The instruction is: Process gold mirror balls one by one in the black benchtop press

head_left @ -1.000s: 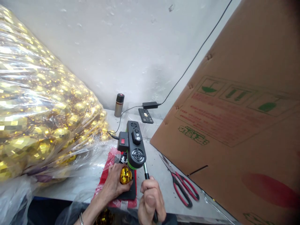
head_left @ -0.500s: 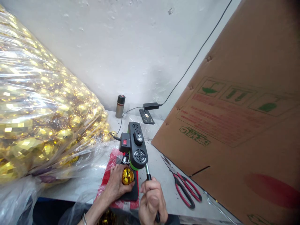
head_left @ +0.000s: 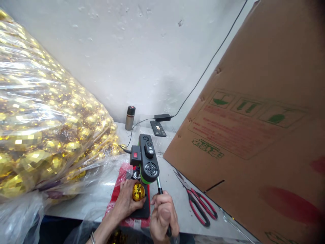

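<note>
My left hand (head_left: 125,202) is closed around a shiny gold faceted ball (head_left: 138,192), low in the middle of the head view. The ball sits just below the head of a small black-and-green bench machine (head_left: 149,159), over its dark base plate (head_left: 142,212). What part of the machine faces the ball is hidden by its head. Wrapped in my right hand (head_left: 164,215) is the lever handle (head_left: 159,188) on the machine's right side, its lower end showing below my fingers. Red plastic (head_left: 117,195) lies under the base.
A large clear bag of gold balls (head_left: 50,135) fills the left. Red-handled scissors (head_left: 200,205) lie to the right, beside a big cardboard box (head_left: 243,135). A flask (head_left: 130,118), a phone (head_left: 157,128) and a power adapter (head_left: 162,117) with its cord stand near the wall.
The camera view has shifted slightly. Both hands keep their grip on the ball and the lever, in nearly the same places.
</note>
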Action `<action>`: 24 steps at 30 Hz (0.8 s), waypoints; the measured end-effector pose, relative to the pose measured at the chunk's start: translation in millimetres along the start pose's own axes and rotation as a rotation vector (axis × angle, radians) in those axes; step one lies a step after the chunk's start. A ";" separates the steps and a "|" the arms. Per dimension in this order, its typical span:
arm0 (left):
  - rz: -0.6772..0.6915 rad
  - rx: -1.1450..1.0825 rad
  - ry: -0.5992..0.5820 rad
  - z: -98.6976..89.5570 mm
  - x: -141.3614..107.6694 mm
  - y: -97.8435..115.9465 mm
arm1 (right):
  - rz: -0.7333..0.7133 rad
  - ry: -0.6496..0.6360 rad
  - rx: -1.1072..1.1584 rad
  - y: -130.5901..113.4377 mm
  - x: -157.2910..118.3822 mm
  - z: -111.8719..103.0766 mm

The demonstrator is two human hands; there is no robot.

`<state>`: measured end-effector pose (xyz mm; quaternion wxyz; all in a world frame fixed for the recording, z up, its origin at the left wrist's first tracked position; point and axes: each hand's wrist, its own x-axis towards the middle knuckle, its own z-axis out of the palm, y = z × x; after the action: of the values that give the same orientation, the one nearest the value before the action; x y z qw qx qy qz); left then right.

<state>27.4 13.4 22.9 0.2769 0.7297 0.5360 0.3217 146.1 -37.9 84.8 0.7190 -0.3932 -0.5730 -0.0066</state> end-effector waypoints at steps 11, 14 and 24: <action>0.026 0.021 0.050 1.3 0.1 -1.0 | -0.080 -0.015 -0.062 10.4 -10.6 -0.9; 0.020 0.007 0.035 2.6 -0.4 -3.0 | -0.119 -0.037 -0.102 15.4 -16.7 -0.6; 0.024 -0.034 0.061 2.7 -5.0 -4.1 | -0.244 -0.173 -0.081 -4.8 34.6 -11.5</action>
<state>25.9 9.6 17.2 0.2689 0.7212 0.5298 0.3562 165.1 -32.6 115.8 0.6445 -0.3484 -0.6756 -0.0829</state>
